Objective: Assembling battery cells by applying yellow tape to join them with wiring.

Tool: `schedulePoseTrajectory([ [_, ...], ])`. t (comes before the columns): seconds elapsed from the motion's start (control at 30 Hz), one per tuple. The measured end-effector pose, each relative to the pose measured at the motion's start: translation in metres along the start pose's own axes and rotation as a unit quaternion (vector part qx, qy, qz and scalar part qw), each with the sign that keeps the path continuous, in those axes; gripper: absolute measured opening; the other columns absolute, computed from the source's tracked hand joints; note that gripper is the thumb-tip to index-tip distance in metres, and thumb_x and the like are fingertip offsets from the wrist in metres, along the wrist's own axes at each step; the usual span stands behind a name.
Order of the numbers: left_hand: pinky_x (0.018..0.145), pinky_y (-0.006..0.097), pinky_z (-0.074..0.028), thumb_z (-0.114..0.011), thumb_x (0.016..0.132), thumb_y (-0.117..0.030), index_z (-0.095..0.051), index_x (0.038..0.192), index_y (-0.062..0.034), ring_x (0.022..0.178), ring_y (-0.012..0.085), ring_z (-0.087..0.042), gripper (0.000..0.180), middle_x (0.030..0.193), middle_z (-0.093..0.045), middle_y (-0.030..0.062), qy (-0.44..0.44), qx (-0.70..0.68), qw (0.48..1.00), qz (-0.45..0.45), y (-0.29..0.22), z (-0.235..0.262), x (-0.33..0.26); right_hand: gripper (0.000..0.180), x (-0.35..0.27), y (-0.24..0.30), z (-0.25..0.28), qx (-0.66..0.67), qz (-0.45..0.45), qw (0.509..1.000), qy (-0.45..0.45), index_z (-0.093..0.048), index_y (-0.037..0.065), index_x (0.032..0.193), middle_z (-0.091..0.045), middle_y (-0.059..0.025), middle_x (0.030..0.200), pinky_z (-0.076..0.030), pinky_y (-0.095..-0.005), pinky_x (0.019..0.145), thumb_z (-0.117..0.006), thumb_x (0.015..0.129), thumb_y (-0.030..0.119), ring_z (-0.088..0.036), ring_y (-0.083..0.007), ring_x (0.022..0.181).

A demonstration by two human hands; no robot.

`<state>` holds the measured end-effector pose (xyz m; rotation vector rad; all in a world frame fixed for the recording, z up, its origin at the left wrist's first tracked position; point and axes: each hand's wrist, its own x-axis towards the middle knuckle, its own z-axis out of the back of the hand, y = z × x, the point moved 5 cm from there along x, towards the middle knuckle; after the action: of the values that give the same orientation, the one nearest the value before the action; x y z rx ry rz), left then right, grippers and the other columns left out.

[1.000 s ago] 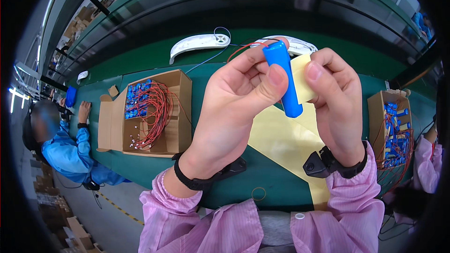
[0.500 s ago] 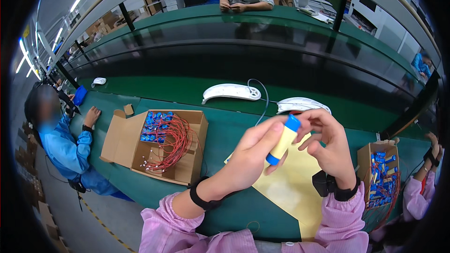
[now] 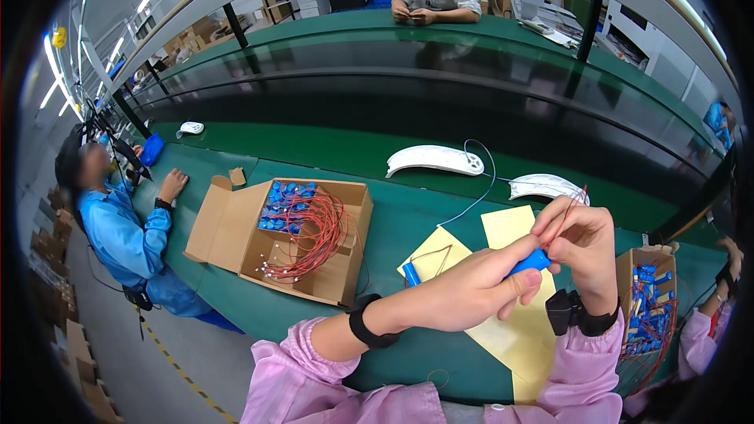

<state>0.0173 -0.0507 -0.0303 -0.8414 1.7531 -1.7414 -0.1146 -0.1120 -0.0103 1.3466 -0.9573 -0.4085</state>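
Observation:
My left hand point(image 3: 471, 290) is closed around a blue cylindrical battery point(image 3: 534, 261), held tilted above the table. My right hand point(image 3: 587, 247) pinches the thin red wire point(image 3: 569, 220) at the battery's upper end, and its fingertips meet the battery there. Most of the battery is covered by my fingers. Beneath my hands lie pale yellow sheets point(image 3: 510, 345). Beside my left wrist a second blue battery point(image 3: 411, 272) with a thin lead rests on a yellow sheet.
To the left, an open cardboard box point(image 3: 361, 220) holds blue batteries and bundled red wires. Another box point(image 3: 626, 267) of batteries stands at the right. White curved housings point(image 3: 432, 159) joined by a cable lie beyond my hands. Co-workers sit left, right and across the bench.
The battery has turned in my left hand, and the yellow wrap seen on it before is now out of sight. My right fingers have closed on its red wire. The view has shifted slightly.

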Motion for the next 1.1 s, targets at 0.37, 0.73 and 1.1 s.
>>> schedulePoseTrajectory([
  [0.37, 0.059, 0.046, -0.038, -0.041, 0.098, -0.027, -0.039, 0.098, 0.0078, 0.065, 0.0433, -0.051, 0.035, 0.065, -0.051, 0.0259, -0.072, 0.248, 0.957, -0.131, -0.011, -0.006, -0.003, 0.02, -0.021, -0.003, 0.039, -0.229, 0.169, 0.959, -0.015, -0.051, 0.006, 0.083, -0.055, -0.0067, 0.078, -0.04, -0.0277, 0.061, -0.067, 0.082, 0.018, -0.049, -0.0168, 0.069],
  [0.73, 0.06, 0.042, -0.041, -0.046, 0.096, -0.019, -0.028, 0.114, 0.0115, 0.067, 0.0404, -0.055, 0.04, 0.069, -0.055, 0.0249, 0.023, 0.244, 0.962, -0.124, -0.009, -0.021, -0.013, 0.014, -0.041, 0.012, 0.053, -0.306, 0.071, 0.948, -0.057, -0.049, 0.006, 0.083, -0.045, -0.0057, 0.085, -0.033, -0.0234, 0.069, -0.054, 0.091, 0.016, -0.04, -0.0106, 0.075],
  [1.1, 0.075, 0.042, -0.051, -0.052, 0.093, -0.023, -0.054, 0.115, 0.0034, 0.088, 0.0374, -0.062, 0.034, 0.109, -0.061, 0.0212, 0.048, 0.419, 0.907, 0.009, 0.013, -0.003, -0.029, 0.025, -0.074, 0.131, 0.152, -0.536, -0.072, 0.817, -0.201, -0.066, 0.004, 0.101, -0.064, 0.0002, 0.095, -0.039, -0.0189, 0.062, -0.053, 0.096, 0.024, -0.05, -0.0035, 0.07],
])
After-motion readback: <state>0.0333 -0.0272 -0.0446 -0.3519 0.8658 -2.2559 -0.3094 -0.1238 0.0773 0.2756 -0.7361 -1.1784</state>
